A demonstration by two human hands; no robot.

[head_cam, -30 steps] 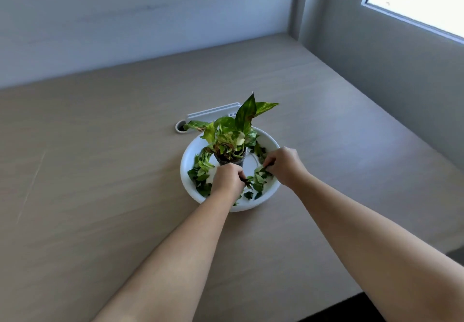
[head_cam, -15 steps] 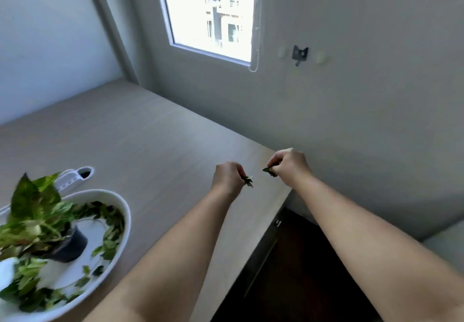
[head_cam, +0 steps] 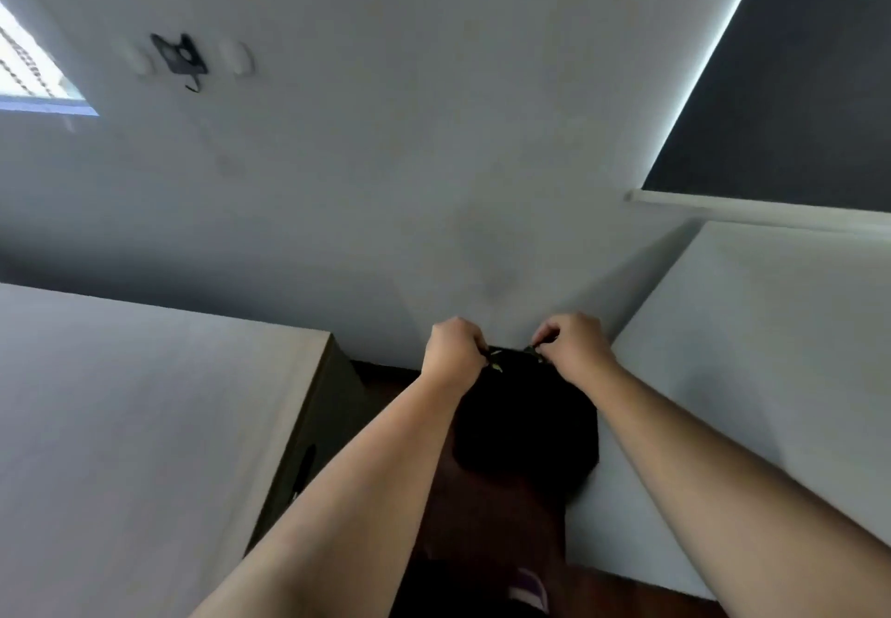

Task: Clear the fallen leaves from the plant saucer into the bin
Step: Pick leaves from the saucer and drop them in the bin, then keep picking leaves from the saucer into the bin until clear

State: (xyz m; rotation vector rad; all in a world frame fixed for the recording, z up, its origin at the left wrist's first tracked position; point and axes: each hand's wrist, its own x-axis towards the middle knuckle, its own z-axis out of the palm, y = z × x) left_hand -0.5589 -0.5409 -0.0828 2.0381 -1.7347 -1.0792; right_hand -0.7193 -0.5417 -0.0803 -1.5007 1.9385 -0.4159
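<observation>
A black bin [head_cam: 525, 419] stands on the floor between the table and a white surface. Both my hands hover over its far rim. My left hand [head_cam: 453, 349] is closed on a few small green leaves [head_cam: 494, 361] that stick out from its fingertips. My right hand [head_cam: 573, 345] pinches another small dark leaf [head_cam: 532, 352] at its fingertips. The plant and its saucer are out of view.
The pale table top [head_cam: 144, 400] lies to the left, its dark side panel [head_cam: 313, 434] beside the bin. A white surface [head_cam: 752, 352] rises on the right. A grey wall [head_cam: 434, 159] is behind, with a black wall fitting [head_cam: 179, 58] and a window corner [head_cam: 29, 72].
Both hands picked leaves off the saucer, then carried them right past the table's edge. They now hang over the black bin, and the plant has left the view.
</observation>
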